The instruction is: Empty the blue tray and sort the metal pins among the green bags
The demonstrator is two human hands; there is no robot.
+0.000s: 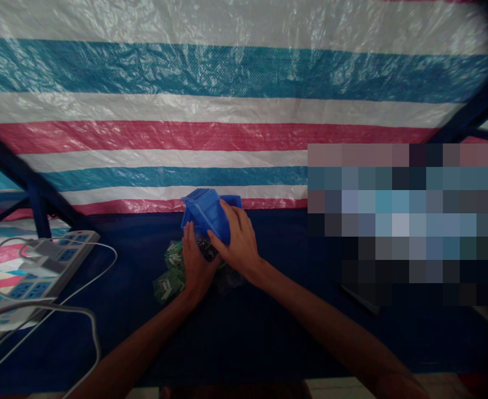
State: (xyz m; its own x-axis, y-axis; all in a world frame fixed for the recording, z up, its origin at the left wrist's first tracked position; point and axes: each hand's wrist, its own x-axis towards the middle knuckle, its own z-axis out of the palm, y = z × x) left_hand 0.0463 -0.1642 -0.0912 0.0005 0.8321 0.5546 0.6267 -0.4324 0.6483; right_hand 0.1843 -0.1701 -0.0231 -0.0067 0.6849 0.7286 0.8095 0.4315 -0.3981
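Observation:
A blue plastic bin [204, 208] is tilted above the dark table, and my right hand [242, 241] grips its right side with the thumb toward me. Behind it another blue bin rim [232, 198] shows in part. Small black pieces [206, 249], some with light glints, are gathered just below the tilted bin, between my hands; I cannot tell whether they lie in a container. My left hand [196, 263] stands on the left of these pieces, its fingers stretched upward close to the bin's lower edge. Left of that hand lie clear bags of green and white pieces [169, 277].
A white power strip [67, 266] with plugs and looping cables [94, 327] occupies the table's left side. A striped plastic sheet [186, 133] hangs behind the dark blue table [144, 343]. Blurred blocks cover the right side, with a dark flat object [362, 299] below.

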